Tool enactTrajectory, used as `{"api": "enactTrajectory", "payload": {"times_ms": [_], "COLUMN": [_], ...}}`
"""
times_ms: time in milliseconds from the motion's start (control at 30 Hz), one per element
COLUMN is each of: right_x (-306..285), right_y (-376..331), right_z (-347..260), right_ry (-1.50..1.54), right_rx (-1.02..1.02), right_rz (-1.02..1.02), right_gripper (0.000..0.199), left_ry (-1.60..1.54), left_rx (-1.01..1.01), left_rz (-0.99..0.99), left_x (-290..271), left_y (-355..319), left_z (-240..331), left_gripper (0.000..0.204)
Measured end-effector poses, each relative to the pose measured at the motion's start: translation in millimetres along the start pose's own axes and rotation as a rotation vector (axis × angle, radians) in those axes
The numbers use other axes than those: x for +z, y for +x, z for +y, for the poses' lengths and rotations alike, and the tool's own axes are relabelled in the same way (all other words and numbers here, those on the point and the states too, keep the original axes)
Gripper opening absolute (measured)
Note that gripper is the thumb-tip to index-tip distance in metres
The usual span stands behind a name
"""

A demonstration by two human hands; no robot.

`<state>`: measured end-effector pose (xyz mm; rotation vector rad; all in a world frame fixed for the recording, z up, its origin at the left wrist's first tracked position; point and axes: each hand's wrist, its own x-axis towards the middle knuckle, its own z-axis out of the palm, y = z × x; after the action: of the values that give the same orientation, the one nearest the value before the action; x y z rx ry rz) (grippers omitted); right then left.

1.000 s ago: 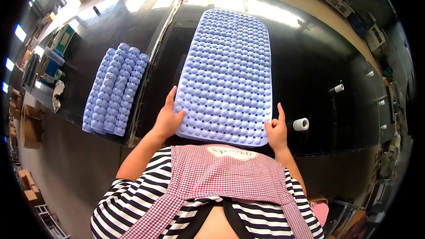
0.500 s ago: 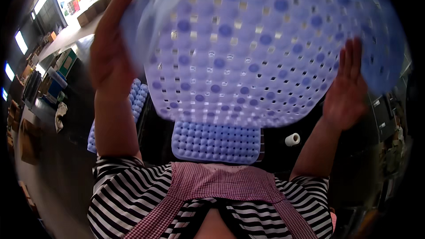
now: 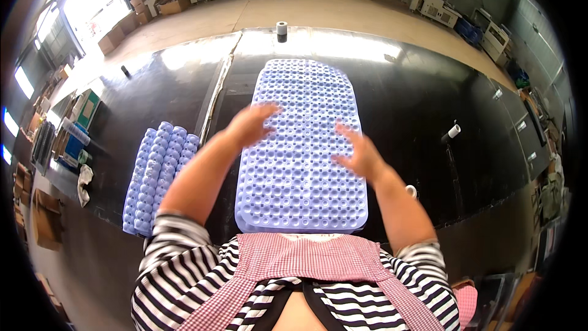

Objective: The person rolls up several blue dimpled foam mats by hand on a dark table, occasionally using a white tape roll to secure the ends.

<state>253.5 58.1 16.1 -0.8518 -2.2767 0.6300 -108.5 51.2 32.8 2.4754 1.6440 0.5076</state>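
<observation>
both hands flat and spread wide on the pale blue bath mat (image 3: 304, 147), left hand (image 3: 252, 124), right hand (image 3: 358, 153); mat lies flat mid-bench by the near edge; rolled mat (image 3: 158, 175) at left; smoothing seems unfinished

Your left hand (image 3: 250, 124) and right hand (image 3: 358, 154) are both motion-blurred, so you cannot tell whether the fingers press the lilac mat (image 3: 303, 147) or hover just over it. Each hand hides the patch of mat beneath it, and your checked apron (image 3: 306, 256) covers the mat's near edge. Right of your right wrist, a small white roll (image 3: 411, 190) is half hidden behind your forearm.
</observation>
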Motion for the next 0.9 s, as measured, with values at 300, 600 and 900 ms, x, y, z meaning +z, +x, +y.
{"api": "enactTrajectory", "payload": {"times_ms": [300,600,900], "right_x": [49.3,35.1,39.8], "right_y": [-166.5,-145.7,-132.7], "right_z": [-49.0,-54.0,-50.9], "right_ry": [-0.037,-0.113,-0.138], "right_rx": [0.075,0.081,0.224], "right_rz": [-0.245,-0.411,-0.436], "right_gripper": [0.038,0.041,0.012], "left_ry": [-0.361,-0.25,-0.298], "left_rx": [0.101,0.122,-0.146], "left_rz": [-0.309,-0.436,-0.447], "left_x": [77.4,66.9,52.3], "left_y": [-185.9,-170.4,-157.3], "left_z": [103.6,112.3,122.2], "left_gripper": [0.036,0.034,0.013]}}
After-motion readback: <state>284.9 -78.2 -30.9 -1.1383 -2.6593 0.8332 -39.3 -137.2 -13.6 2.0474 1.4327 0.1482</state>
